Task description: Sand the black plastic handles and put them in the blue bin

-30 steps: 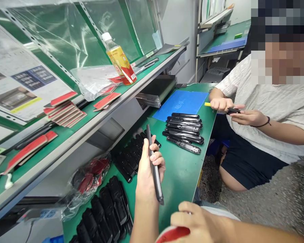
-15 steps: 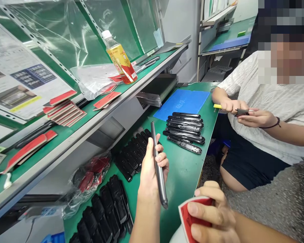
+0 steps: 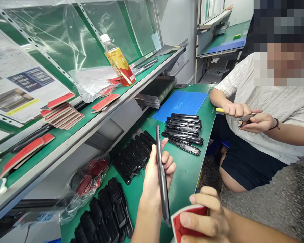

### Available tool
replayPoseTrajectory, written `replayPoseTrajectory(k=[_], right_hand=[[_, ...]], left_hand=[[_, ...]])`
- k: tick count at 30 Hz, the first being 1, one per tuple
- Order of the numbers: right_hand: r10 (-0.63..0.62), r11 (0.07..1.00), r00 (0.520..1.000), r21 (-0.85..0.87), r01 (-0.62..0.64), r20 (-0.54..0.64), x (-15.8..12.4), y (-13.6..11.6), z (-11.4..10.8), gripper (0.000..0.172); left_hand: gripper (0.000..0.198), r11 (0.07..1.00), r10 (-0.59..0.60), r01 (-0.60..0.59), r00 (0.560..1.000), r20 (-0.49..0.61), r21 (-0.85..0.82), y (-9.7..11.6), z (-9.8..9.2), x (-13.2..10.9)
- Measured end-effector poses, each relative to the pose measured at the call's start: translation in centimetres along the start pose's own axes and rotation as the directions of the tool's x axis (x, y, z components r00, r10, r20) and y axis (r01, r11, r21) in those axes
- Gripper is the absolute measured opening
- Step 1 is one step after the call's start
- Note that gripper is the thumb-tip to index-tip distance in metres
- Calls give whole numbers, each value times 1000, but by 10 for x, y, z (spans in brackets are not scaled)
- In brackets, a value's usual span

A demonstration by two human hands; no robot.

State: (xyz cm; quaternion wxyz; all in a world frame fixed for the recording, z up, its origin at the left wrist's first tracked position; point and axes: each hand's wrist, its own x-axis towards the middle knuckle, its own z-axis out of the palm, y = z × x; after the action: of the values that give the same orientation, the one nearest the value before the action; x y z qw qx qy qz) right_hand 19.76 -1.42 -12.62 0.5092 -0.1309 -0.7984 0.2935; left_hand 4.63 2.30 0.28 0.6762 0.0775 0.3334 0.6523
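On the sloping shelf at the far left, about six flat strips with red faces lie fanned in a stack, with more loose red strips beside a crumpled clear plastic bag. A plastic bottle with a yellow label stands upright on the shelf. Below, on the green bench, a clear bag of red and black pieces sits by the bench's left edge, next to a group of ridged black parts and a row of about ten slim black parts. The left hand is clamped on a long dark-grey bar, held upright above the bench, thumb on one side and fingers on the other. The right hand, at the bottom edge, pinches a white card lined with red between thumb and fingers. Toward the bench's far end lies a blue mat, with about eight slim black bars side by side at its near edge. Beyond the bench's right edge, a seated co-worker's hands hold a yellow-handled tool and a small metal piece.
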Motion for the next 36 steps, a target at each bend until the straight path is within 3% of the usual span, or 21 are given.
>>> replayPoseTrajectory(k=[1, 3, 5, 8, 10, 11, 12, 13, 15, 17, 20, 24, 26, 28, 30, 32, 34, 35, 36], right_hand=[[-132, 988, 990, -77, 136, 55, 3, -1, -3, 22], [-405, 861, 899, -262, 436, 168, 12, -5, -7, 24], [-419, 820, 868, -300, 488, 266, 22, -9, -9, 26], [-369, 848, 897, -306, 433, 245, 43, -1, -19, 40], [-225, 910, 970, -336, 243, 90, 62, 16, -35, 44], [-96, 945, 995, -314, 86, -15, 72, 26, -46, 44], [86, 960, 987, -254, -119, -136, 81, 37, -57, 39], [277, 943, 933, -121, -310, -230, 89, 46, -68, 37], [550, 835, 789, 212, -508, -276, 98, 59, -84, 36], [662, 733, 706, 411, -542, -252, 95, 61, -87, 44], [759, 577, 628, 625, -525, -172, 82, 50, -73, 53], [830, 194, 554, 899, -392, 62, 75, 31, -53, 47], [842, 174, 535, 904, -391, 69, 75, 25, -47, 49], [852, 232, 522, 868, -439, 37, 71, 22, -43, 51], [816, 378, 578, 760, -529, -4, 63, 17, -36, 52], [662, 652, 748, 528, -544, -47, 50, 10, -26, 49], [331, 930, 942, 183, -318, -46, 36, 3, -13, 50], [125, 992, 992, 8, -125, -11, 30, 0, -7, 51], [-73, 987, 997, -142, 78, 39, 27, -2, -2, 49]], left_hand=[[42, 999, -1, 1, 1000, 3, 35, -3, 0, -2], [43, 992, 21, -20, 1000, -12, 122, -8, 0, -8], [44, 977, 39, -35, 999, -14, 209, -11, 1, -12], [44, 958, -17, 16, 1000, 0, 287, -15, -3, -17], [39, 944, -61, 57, 998, 3, 326, -19, -11, -24], [36, 932, -99, 87, 995, 17, 353, -21, -17, -28], [33, 916, -153, 125, 987, 45, 382, -23, -25, -33], [33, 899, -217, 166, 972, 84, 406, -23, -33, -38], [33, 904, -287, 207, 942, 172, 373, -21, -51, -46], [26, 962, -223, 183, 955, 194, 205, -14, -65, -47], [20, 983, -180, 182, 980, 82, -21, -4, -70, -36], [27, 980, -192, 196, 976, -97, 32, -4, -57, -20], [21, 976, -140, 165, 974, -177, 138, -9, -53, -18], [33, 959, -88, 143, 971, -222, 246, -14, -53, -17], [58, 946, -28, 95, 977, -213, 311, -18, -56, -18], [70, 957, -2, 57, 982, -190, 283, -19, -60, -17], [67, 977, -26, 72, 975, -222, 200, -21, -62, -16], [62, 982, -56, 97, 969, -239, 164, -22, -63, -15], [57, 980, -97, 135, 965, -244, 143, -23, -64, -15]])
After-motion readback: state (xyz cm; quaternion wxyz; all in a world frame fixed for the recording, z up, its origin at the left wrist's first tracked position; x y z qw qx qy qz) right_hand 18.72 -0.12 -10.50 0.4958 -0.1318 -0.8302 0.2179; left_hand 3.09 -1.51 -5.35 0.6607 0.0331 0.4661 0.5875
